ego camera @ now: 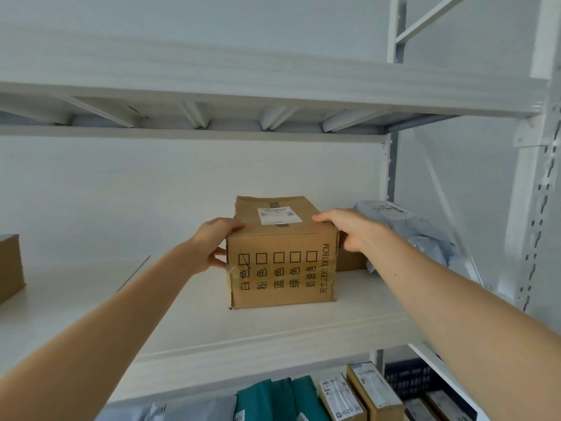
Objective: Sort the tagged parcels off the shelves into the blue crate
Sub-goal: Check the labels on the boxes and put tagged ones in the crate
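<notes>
Left hand (217, 243) clamps the left side of the cardboard box (282, 268), thumb over the top edge and fingers curled onto the side face. Right hand (352, 230) mirrors it on the right side, thumb on top, fingers down the side. So it's a two-handed squeeze grip, both hands closed on the box. The box sits flat on the middle shelf board (273, 329), near the front edge, not yet lifted as far as I can tell. The white shipping label (279, 215) on its top face makes it a tagged parcel. Step in hand, I judge: picking this one off the shelf. Just beside the right hand are a second brown box (349, 259) and a grey poly mailer (425, 232), both close to the right wrist. Another carton (9, 265) sits well apart at the left edge. On the lower shelf are teal bags (273, 399) and small labelled boxes (376, 390). A dark slatted crate (409, 378) shows behind them at lower right, possibly the blue crate, but I can't confirm the colour. Next move calls for a straight pull toward the body, keeping the box level and clear of the mailer, then bringing it down past the shelf lip to the crate. Weight unknown, so keep the squeeze even on both sides.
</notes>
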Action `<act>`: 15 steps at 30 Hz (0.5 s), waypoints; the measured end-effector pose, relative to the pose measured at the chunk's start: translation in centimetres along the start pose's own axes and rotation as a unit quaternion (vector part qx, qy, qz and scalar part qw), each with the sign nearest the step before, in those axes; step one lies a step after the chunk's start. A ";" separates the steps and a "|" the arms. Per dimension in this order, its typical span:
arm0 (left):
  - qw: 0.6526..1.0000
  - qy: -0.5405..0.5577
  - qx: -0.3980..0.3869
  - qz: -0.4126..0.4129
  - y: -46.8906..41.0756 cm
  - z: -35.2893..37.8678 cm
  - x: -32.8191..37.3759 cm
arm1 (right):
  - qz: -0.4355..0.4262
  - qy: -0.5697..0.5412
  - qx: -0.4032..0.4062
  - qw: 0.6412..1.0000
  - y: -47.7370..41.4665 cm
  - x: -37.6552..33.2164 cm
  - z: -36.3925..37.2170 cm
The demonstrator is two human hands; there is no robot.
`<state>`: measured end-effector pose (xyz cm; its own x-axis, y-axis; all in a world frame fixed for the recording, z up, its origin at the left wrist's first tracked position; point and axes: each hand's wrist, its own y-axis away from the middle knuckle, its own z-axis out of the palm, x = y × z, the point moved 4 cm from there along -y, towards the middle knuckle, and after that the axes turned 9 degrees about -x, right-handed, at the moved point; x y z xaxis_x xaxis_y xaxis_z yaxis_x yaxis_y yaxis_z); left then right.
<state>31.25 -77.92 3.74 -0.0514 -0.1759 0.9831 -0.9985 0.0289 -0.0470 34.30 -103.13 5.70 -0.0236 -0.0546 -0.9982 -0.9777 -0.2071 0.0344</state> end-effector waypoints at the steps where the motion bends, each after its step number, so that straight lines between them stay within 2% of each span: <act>1: 1.000 0.003 0.000 0.011 0.7 -0.1 0.1 | -0.004 -0.007 -0.003 1.000 0.6 -0.1 0.1; 11: 0.996 0.038 0.019 0.081 10.5 1.1 1.6 | -0.081 -0.035 -0.027 0.996 9.8 0.0 0.6; 15: 0.994 0.032 0.005 0.104 15.1 1.4 1.6 | -0.090 -0.027 -0.059 0.994 14.0 0.5 1.0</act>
<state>16.11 -79.11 4.35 -0.2565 -0.1048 0.9608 -0.9663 0.0480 -0.2527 20.37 -105.07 5.63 0.1356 0.0449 -0.9897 -0.9357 -0.3226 -0.1428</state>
